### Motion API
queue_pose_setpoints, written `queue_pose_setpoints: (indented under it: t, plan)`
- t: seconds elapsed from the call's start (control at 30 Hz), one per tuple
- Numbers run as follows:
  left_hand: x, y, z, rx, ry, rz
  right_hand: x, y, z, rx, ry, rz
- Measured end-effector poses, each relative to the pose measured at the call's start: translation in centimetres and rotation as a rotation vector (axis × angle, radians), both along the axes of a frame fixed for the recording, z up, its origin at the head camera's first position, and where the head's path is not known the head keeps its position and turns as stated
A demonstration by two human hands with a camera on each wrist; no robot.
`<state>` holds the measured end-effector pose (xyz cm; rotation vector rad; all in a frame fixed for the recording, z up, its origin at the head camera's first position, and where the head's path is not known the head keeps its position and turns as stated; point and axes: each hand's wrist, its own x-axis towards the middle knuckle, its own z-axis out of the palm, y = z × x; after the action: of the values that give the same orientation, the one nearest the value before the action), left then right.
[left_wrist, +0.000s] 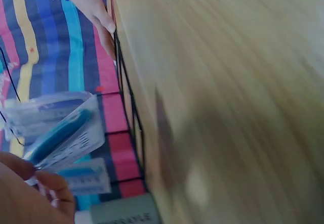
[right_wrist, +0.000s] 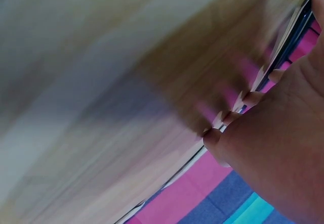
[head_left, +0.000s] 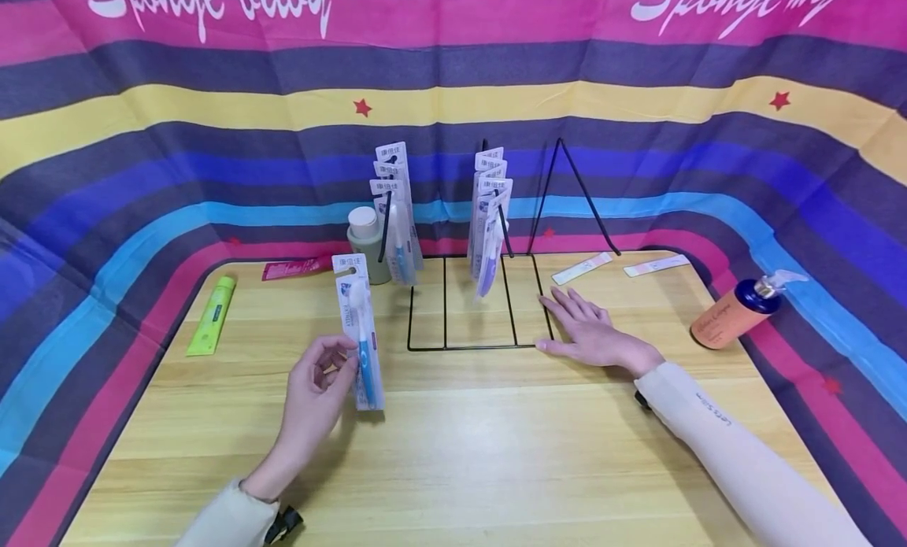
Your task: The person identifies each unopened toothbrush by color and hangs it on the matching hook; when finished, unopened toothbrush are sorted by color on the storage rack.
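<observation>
My left hand (head_left: pixel 322 386) pinches the edge of a packaged toothbrush (head_left: pixel 364 350) with a blue handle, held upright above the table left of a black wire rack (head_left: pixel 468 348). The same toothbrush (left_wrist: pixel 66 133) shows in the left wrist view beside the fingers. My right hand (head_left: pixel 591 330) lies with spread fingers on the table, touching the right side of the rack's base. On the rack hang two rows of packaged toothbrushes: a left row (head_left: pixel 400 248) with blue handles and a middle row (head_left: pixel 489 248) with purple handles. The rack's right hook (head_left: pixel 588 189) carries nothing.
Behind the held pack stand a green bottle with a white cap (head_left: pixel 368 260) and a pink tube (head_left: pixel 296 268). A lime green tube (head_left: pixel 212 317) lies at the left. Two flat strips (head_left: pixel 583 268) lie at the back right, near an orange pump bottle (head_left: pixel 733 315). Striped cloth (head_left: pixel 439 106) surrounds the table.
</observation>
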<state>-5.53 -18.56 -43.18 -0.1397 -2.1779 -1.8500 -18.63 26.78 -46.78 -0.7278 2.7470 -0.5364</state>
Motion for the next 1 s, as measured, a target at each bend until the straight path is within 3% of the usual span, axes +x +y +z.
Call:
queue_pose_setpoints:
  t: [0.17, 0.23, 0.3, 0.37, 0.63, 1.0]
  plan:
    - [0.9, 1.5, 0.5, 0.066, 0.331, -0.072, 0.0, -0.1, 0.0, -0.003, -0.007, 0.002]
    - [0.9, 2.0, 0.8, 0.074, 0.425, -0.119, 0.0, -0.1, 0.0, -0.004, -0.009, 0.003]
    - [0.7, 2.5, 1.0, 0.064, 0.465, -0.147, 0.0, -0.1, 0.0, -0.003, -0.008, 0.003]
    - [0.4, 2.9, 1.2, 0.050, 0.472, -0.162, 0.0, -0.1, 0.0, -0.003, -0.007, 0.003]
    - [-1.7, 3.8, 0.9, 0.018, 0.365, -0.116, 0.0, -0.2, 0.0, 0.004, -0.003, 0.003]
    - [-7.1, 3.5, 1.2, -0.015, 0.277, -0.187, 0.0, -0.3, 0.3, -0.004, -0.010, 0.005]
